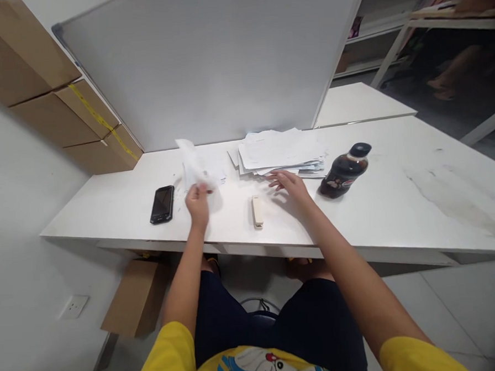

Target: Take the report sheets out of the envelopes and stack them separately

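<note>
Head view: left of centre, thin white paper, blurred, is pinched between the thumb and fingers of the left hand. In the middle, right of centre, the right hand is held palm down, fingers loosely spread, by the front edge of a ragged paper stack; contact cannot be told. Between the hands, a smooth, oblong cream stapler is laid on the white counter.
</note>
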The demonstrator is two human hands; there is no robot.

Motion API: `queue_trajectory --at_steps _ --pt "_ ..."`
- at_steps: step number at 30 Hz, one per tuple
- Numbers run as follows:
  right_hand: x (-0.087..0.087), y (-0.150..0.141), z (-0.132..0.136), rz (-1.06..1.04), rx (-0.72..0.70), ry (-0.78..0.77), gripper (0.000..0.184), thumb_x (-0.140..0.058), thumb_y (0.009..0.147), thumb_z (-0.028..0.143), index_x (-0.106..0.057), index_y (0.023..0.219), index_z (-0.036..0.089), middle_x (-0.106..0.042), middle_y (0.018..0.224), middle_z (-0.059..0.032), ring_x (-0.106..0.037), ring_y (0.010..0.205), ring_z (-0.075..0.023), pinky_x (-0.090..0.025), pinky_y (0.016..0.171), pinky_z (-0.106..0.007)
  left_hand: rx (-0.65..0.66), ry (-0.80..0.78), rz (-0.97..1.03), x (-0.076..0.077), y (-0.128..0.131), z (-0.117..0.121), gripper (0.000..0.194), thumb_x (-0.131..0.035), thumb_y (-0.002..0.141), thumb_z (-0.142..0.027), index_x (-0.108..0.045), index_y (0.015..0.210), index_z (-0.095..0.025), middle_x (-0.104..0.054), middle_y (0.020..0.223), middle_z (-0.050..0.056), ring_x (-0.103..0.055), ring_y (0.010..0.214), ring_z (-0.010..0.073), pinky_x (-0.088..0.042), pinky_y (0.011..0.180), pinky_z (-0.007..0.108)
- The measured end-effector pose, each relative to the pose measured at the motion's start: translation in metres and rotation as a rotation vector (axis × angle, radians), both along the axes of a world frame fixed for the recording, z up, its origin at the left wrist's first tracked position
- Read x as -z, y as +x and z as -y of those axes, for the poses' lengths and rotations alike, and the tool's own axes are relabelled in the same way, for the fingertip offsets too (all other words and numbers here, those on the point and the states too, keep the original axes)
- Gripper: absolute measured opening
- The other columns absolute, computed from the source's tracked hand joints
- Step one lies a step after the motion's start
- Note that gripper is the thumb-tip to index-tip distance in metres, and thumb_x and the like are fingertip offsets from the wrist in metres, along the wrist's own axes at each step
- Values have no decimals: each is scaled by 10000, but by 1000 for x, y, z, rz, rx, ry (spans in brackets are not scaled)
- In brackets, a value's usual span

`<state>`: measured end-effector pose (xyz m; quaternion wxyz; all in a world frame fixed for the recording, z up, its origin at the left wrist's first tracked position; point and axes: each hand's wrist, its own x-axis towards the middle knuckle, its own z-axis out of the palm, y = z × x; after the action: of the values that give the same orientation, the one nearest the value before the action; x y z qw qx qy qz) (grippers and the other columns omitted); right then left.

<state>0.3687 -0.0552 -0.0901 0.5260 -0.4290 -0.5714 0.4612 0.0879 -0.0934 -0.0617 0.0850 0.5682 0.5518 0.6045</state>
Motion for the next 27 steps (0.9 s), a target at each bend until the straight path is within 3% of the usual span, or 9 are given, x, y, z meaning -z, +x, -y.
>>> queue_trajectory --at_steps 4,6,8,10,13,16,18,21,27 --pt "-20 6 21 -324 -600 -159 819 -605 667 777 -558 1305 265 -654 1258 -144 -649 1080 -309 -537 831 -495 209 -18 -615 -8 69 32 243 -467 978 -312 -681 962 -196 -730 1053 114 -609 1200 278 -503 978 454" --pt "-21 11 24 -362 -701 -197 863 -689 600 747 -554 1302 264 -655 1247 -143 -647 1085 -319 -534 847 -520 260 -44 -758 -7 91 34 265 -461 977 -288 -671 1096 -178 -659 1272 139 -464 1370 299 -454 1055 494" --pt "-16 11 20 -382 -600 -235 690 -716 648 657 -598 1201 261 -700 1123 -106 -675 986 -280 -549 826 -485 378 -80 -801 -3 99 26 324 -468 976 -329 -640 1207 -181 -582 1392 134 -388 1426 291 -431 1092 490" --pt "-6 7 10 -376 -371 -281 437 -713 714 514 -631 1052 249 -721 955 -61 -683 838 -237 -566 758 -430 504 -102 -781 1 90 10 351 -451 983 -370 -636 1240 -219 -575 1408 101 -384 1431 258 -421 1109 469" --pt "8 -2 -6 -354 -81 -324 253 -681 683 304 -638 921 228 -718 822 -46 -672 755 -241 -569 680 -406 432 -123 -708 5 51 -22 363 -374 1005 -320 -637 1244 -246 -588 1398 75 -377 1436 216 -374 1137 467" --pt "13 -7 -16 -357 -22 -347 290 -618 620 206 -644 909 214 -733 832 -61 -689 834 -281 -578 715 -430 93 -317 -722 9 3 -51 393 -484 950 -282 -571 1325 -201 -523 1455 126 -345 1446 281 -299 1152 523" --pt "13 -9 -17 -378 -7 -350 359 -596 607 184 -638 962 218 -741 876 -58 -692 874 -287 -583 743 -436 -8 -472 -789 13 -21 -63 458 -565 908 -341 -556 1341 -192 -527 1441 152 -417 1385 318 -325 1117 517" --pt "11 -10 -17 -389 59 -323 490 -582 596 162 -601 1079 243 -737 949 -41 -687 893 -267 -587 762 -419 -93 -511 -872 17 -36 -69 408 -532 918 -380 -619 1277 -206 -603 1316 147 -518 1234 324 -402 1023 470" --pt "10 -11 -20 -313 44 -314 650 -547 594 169 -541 1237 259 -718 975 -46 -677 824 -257 -580 730 -423 -141 -467 -926 17 -31 -65 337 -481 935 -377 -688 1148 -218 -629 1179 141 -537 1141 318 -431 957 452"
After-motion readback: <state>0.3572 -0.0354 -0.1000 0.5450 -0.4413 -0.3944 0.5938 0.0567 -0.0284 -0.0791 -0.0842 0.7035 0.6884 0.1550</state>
